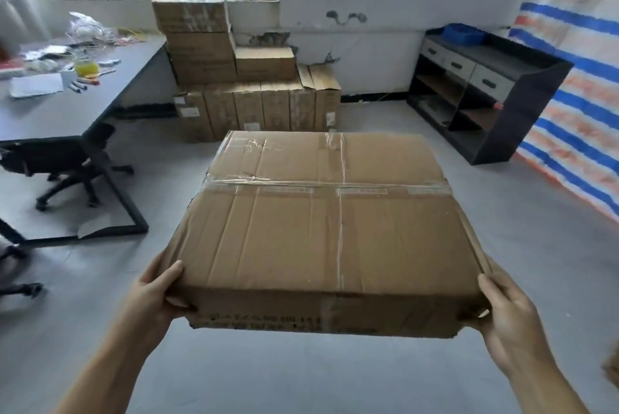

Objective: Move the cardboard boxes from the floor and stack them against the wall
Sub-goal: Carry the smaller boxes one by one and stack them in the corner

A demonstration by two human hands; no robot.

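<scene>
One flat taped cardboard box, carried level above the floor, left hand and right hand each clamped on a near corner, stack by the wall ahead; risk: far edge sags, box slips.

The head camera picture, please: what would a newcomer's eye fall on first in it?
First, the big taped cardboard box filling the middle, held in the air by the left hand and right hand at its near corners. Behind it, a stack of boxes stands against the white wall under the window. On the right hangs a bright striped tarp.
</scene>
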